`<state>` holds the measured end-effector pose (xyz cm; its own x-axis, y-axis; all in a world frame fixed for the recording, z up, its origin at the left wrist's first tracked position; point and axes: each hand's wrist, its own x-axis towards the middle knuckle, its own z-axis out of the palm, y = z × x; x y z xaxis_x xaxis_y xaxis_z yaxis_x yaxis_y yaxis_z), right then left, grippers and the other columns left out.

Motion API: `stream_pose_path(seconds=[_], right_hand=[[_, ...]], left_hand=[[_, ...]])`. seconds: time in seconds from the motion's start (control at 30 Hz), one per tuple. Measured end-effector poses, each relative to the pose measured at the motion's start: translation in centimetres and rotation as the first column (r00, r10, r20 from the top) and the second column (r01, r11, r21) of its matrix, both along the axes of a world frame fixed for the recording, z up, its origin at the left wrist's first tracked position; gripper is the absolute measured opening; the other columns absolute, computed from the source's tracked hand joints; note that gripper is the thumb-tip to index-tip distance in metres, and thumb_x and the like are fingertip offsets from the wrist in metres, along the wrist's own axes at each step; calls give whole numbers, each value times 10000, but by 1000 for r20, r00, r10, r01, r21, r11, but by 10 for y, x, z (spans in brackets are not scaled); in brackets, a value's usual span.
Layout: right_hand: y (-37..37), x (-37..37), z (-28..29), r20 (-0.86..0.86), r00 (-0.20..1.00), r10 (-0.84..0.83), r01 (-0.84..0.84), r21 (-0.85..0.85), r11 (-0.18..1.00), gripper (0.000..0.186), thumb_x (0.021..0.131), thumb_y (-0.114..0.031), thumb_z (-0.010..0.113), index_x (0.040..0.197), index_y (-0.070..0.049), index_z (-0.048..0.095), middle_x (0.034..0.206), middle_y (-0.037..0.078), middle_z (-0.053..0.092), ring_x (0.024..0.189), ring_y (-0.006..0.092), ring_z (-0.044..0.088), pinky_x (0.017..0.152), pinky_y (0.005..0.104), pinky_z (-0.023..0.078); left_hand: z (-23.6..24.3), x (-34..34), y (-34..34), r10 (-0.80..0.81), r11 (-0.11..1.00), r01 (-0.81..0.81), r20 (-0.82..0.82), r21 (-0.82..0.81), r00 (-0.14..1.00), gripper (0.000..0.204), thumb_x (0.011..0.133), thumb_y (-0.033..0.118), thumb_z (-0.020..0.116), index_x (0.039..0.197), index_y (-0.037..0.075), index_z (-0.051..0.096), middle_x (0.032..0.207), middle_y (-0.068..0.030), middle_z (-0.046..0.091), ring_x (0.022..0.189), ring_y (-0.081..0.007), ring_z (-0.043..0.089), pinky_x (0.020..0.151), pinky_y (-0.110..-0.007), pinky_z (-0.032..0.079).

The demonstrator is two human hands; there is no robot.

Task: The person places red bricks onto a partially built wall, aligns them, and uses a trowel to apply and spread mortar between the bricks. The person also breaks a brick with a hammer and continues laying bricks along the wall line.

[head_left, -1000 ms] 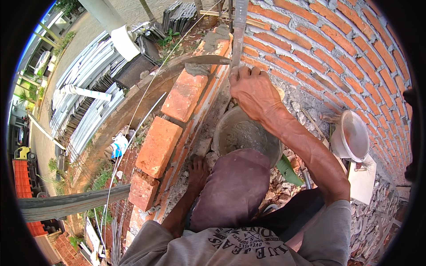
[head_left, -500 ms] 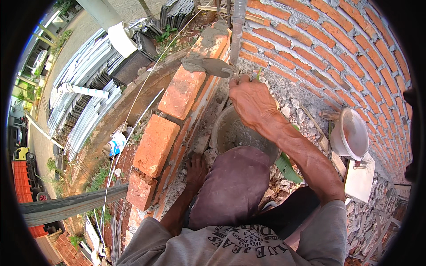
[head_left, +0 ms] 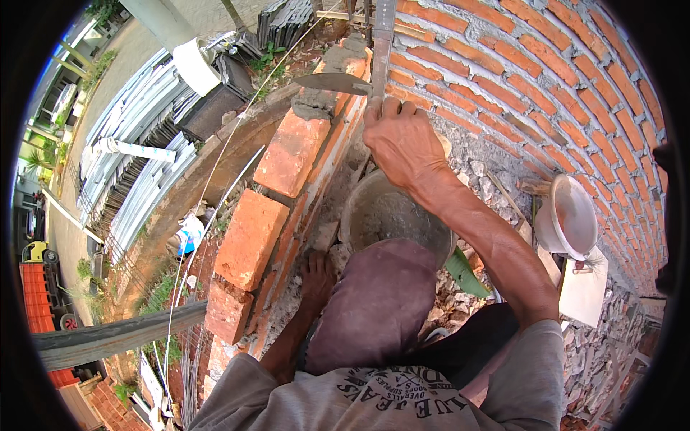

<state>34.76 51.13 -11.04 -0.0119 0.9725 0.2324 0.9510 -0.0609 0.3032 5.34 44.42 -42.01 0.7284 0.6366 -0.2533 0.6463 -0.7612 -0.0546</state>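
Fingers of your right hand (head_left: 404,140) curl around a dark metal trowel (head_left: 332,82) with a curved blade, probably so it spans the orange clay bricks (head_left: 292,156) while your forearm lies clear. Your left hand (head_left: 317,279) is low beside your maroon-trousered knee (head_left: 384,302); whether it grips anything, I cannot tell. A round grey bucket (head_left: 357,205) sits close, presumably for easy reach. The blade extends left of your right fingertips, by a soft grey mortar mound (head_left: 313,104).
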Motion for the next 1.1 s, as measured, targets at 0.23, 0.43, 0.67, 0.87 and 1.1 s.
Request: stream_pose_path(seconds=[0.23,0.43,0.67,0.87,1.1], right_hand=[[-24,-7,-7,-27,1000,0,2,72,997,484,746,-67,648,1175,138,559,909,221,608,783,323,654,640,386,560],[-19,-5,-2,-177,984,-30,6,-136,991,548,725,-57,648,1233,123,544,941,253,600,792,346,661,657,430,565],[-23,-12,-1,-91,987,130,-125,57,991,508,745,-66,635,1214,112,561,889,229,597,744,362,662,622,428,563],[-14,-5,-2,-199,979,43,-43,7,999,442,750,-61,638,1153,108,577,877,234,595,752,367,667,606,412,562],[-11,-5,-4,-175,984,23,-20,15,1000,428,738,-32,628,1135,117,569,901,254,597,778,380,672,602,421,565]], left_hand=[[-1,-1,-2,-27,998,24,41,57,999,606,941,303,516,1427,-41,404,1448,-236,354,1377,-404,303,1073,-564,295],[3,0,-1,-5,1000,5,22,20,1000,619,954,324,514,1429,-53,388,1445,-232,361,1377,-397,303,1072,-559,295],[6,1,0,-23,998,20,64,52,998,629,945,325,530,1423,-59,389,1452,-231,363,1378,-396,310,1073,-562,299],[1,0,-2,-15,999,12,57,42,998,603,936,299,538,1420,-37,414,1448,-236,370,1375,-408,318,1069,-559,311],[3,2,-1,2,997,-9,87,78,996,583,929,273,533,1401,-52,430,1433,-235,387,1360,-391,347,1058,-544,333]])
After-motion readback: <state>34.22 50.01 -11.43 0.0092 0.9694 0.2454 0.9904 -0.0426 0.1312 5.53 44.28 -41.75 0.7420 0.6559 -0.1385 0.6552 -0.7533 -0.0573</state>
